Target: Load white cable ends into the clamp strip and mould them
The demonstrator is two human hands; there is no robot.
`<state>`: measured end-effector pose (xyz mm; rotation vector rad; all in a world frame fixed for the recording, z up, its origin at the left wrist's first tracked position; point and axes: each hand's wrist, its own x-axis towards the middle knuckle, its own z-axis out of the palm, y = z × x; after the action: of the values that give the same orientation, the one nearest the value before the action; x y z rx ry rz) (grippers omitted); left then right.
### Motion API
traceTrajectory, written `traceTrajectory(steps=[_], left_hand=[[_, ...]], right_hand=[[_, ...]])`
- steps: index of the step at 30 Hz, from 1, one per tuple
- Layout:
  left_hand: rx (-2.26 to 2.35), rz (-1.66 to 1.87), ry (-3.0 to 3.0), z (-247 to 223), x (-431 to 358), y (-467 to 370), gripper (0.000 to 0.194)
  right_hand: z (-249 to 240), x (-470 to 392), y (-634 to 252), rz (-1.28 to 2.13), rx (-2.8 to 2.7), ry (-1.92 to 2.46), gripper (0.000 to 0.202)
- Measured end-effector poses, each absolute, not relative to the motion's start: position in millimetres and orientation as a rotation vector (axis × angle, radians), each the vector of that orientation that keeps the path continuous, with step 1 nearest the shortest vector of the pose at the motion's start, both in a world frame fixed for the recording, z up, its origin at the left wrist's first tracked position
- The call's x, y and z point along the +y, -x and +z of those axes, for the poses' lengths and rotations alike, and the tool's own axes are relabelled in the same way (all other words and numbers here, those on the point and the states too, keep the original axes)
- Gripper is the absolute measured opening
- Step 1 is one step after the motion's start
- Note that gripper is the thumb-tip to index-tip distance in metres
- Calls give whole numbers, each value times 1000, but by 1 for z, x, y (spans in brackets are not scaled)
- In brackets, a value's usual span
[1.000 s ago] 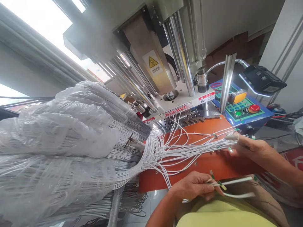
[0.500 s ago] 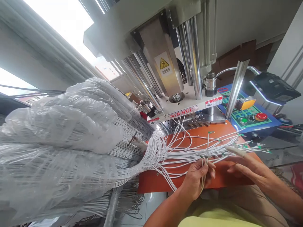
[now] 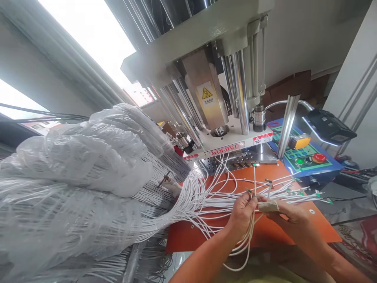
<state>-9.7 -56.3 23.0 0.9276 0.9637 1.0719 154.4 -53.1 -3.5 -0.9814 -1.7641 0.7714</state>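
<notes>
My left hand is closed on several thin white cables, which hang in a loop below it. One held cable stands upright from the fist with a small green tip. Right beside it, my right hand has its fingers bent together, with pale covers on some fingertips. It pinches a cable with a small dark-green end piece. A fanned bundle of white cables lies behind both hands on the orange mat, their green-tipped ends at the right.
A press marked MIN-HUI stands behind the mat. Right of it are a metal post, a blue control box with buttons and a black lamp. Plastic-wrapped cable bundles fill the left, beside a small T-handled clamp.
My right hand has moved left from above the cable ends to beside my left hand, and its fingers have closed on a cable. The view has shifted slightly.
</notes>
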Motion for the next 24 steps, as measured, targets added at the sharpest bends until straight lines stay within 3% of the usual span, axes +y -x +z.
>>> traceTrajectory(steps=[11, 19, 24], left_hand=[[837, 1088, -635, 16, -52, -4, 38], [961, 1142, -678, 10, -56, -5, 36], [957, 971, -808, 11, -61, -1, 45]], right_hand=[[-9, -62, -144, 689, -1928, 1030, 20], [1, -72, -169, 1036, -2153, 878, 24], [50, -21, -198, 578, -1863, 1119, 45]])
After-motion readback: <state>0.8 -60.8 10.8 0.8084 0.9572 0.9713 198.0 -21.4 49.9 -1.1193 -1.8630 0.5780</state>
